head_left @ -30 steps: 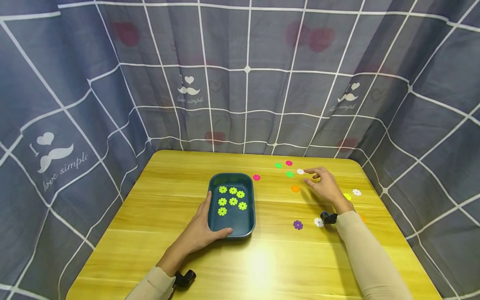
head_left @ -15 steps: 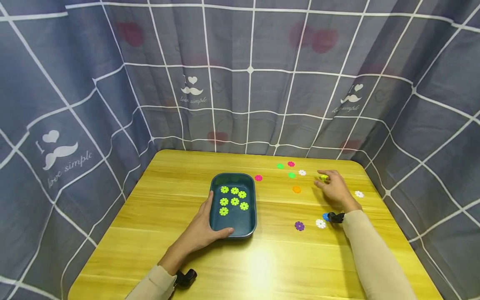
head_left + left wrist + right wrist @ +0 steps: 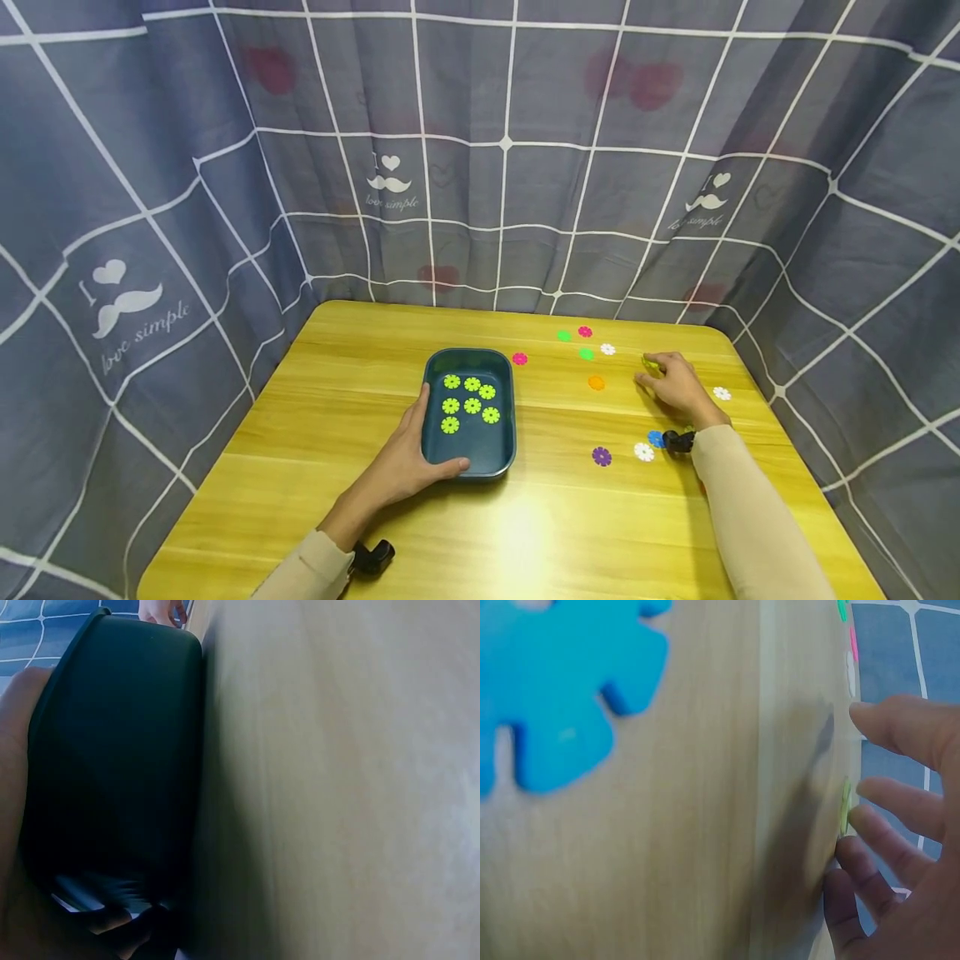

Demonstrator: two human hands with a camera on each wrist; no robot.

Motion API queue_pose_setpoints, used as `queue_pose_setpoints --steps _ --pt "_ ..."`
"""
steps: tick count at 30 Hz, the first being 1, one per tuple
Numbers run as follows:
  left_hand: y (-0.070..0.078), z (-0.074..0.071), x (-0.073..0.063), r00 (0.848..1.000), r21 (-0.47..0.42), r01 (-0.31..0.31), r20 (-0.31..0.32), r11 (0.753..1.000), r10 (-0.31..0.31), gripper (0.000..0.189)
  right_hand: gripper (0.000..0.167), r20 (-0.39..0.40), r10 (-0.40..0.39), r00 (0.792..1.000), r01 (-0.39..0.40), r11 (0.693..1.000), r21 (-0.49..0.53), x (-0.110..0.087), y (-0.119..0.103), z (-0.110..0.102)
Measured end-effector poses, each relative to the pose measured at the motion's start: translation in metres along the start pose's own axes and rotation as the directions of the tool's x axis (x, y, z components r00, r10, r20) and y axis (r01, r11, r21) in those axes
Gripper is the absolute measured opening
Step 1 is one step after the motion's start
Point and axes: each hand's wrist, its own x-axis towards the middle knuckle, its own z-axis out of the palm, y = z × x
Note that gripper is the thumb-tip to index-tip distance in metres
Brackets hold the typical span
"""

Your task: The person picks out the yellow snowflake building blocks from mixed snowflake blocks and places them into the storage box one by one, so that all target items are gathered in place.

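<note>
My left hand (image 3: pixel 408 450) holds a dark blue-green rectangular tray (image 3: pixel 483 458) at its near left corner, the thumb over the near rim and the fingers along the left side. Several yellow-green flower-shaped discs (image 3: pixel 472 406) lie flat inside it. Over on the right, my right hand (image 3: pixel 675 387) is low at the table. Its fingertips meet a yellow-green disc (image 3: pixel 846 806), while the thumb (image 3: pixel 885 720) stays apart from the other fingers. In the head view this disc is partly covered by the hand. A blue disc (image 3: pixel 555 690) looms close to the right wrist camera.
Near the right hand lie white (image 3: pixel 607 349), orange (image 3: pixel 596 382) and green (image 3: pixel 587 354) discs. A purple disc (image 3: pixel 602 457) and another white disc (image 3: pixel 644 452) sit nearer. One pink disc (image 3: pixel 520 359) is beside the tray. A checked curtain (image 3: pixel 465 183) surrounds the table (image 3: pixel 337 358).
My right hand has moved right, away from the white disc, to the yellow-green disc and lowered onto it. The left hand and the tray keep their place.
</note>
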Motion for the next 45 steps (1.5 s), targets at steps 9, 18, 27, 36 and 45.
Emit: queue_pose_setpoints --steps 9,18,27,36,45 --pt "0.0031 0.0045 -0.0007 1.000 0.007 -0.001 -0.001 1.000 0.001 0.151 0.052 -0.037 -0.033 0.999 0.032 0.999 -0.009 -0.0055 0.0018 0.0014" --pt "0.0045 0.0054 0.0011 1.000 0.011 -0.005 -0.011 1.000 0.005 0.149 0.037 -0.066 -0.011 0.998 0.011 1.000 0.000 -0.0041 0.0000 0.0007" --pt "0.0015 0.0052 0.0009 1.000 0.013 -0.005 -0.008 1.000 0.005 0.150 0.044 -0.088 0.018 0.996 -0.019 1.000 -0.007 -0.0035 0.0020 0.0011" --pt "-0.0004 0.0037 -0.0002 1.000 0.003 -0.005 -0.014 1.000 0.005 0.149 0.035 -0.078 0.057 0.995 -0.056 0.998 0.020 -0.0018 0.0018 0.0062" --pt "-0.0017 0.0048 -0.0017 1.000 -0.001 0.003 -0.018 1.000 -0.003 0.151 0.034 -0.067 0.058 0.996 -0.056 0.998 0.031 -0.0029 0.0061 0.0086"
